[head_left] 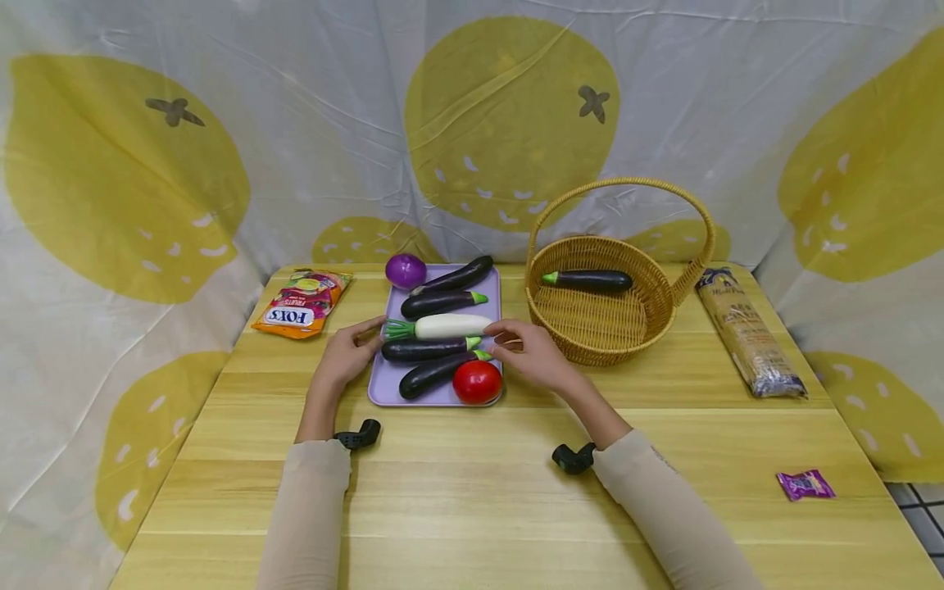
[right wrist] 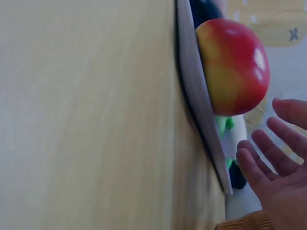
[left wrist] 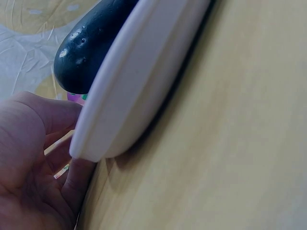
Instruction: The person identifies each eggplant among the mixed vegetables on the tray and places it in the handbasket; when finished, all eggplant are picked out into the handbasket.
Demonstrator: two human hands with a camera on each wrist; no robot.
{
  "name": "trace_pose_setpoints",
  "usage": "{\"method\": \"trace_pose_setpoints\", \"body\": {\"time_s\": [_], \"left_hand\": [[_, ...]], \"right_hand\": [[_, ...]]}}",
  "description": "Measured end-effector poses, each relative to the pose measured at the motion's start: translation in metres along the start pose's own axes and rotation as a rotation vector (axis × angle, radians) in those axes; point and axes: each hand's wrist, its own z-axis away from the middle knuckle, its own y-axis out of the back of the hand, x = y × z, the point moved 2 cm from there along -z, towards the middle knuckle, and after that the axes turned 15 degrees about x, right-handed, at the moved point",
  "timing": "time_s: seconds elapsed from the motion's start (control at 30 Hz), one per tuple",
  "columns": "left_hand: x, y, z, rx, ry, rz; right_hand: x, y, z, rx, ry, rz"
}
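Note:
A pale purple tray (head_left: 383, 392) holds a white radish (head_left: 448, 326) with green leaf stubs, several dark eggplants (head_left: 420, 350), a purple onion (head_left: 406, 270) and a red-and-yellow apple (head_left: 477, 383). At the tray's left side, my left hand (head_left: 351, 352) pinches the rim; the left wrist view shows thumb and fingers around its corner (left wrist: 91, 143). Over the right edge hovers my right hand (head_left: 533, 354), fingers spread and loosely bent near the radish's tip. Nothing is held in it; in the right wrist view its fingers (right wrist: 280, 158) stand apart from the apple.
Right of the tray stands a wicker basket (head_left: 590, 332) with a tall handle and one eggplant (head_left: 593, 281) inside. A candy bag (head_left: 304, 303) lies at left, a long noodle-like packet (head_left: 751, 334) at right. One small purple wrapped sweet (head_left: 805, 485) is near the right front.

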Motion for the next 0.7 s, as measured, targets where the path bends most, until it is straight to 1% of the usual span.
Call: {"method": "trace_pose_setpoints", "body": {"time_s": [0.2,0.43,0.7], "left_hand": [[0.001,0.0,-0.001,0.006,-0.005,-0.004],[0.001,0.0,-0.001,-0.001,-0.012,-0.014],[0.0,0.0,0.001,0.004,-0.009,-0.005]], "right_hand": [[0.009,-0.005,-0.004,-0.003,-0.022,0.018],[0.017,-0.013,-0.013,-0.012,-0.01,0.015],[0.013,-0.021,-0.021,-0.056,-0.009,0.047]]}}
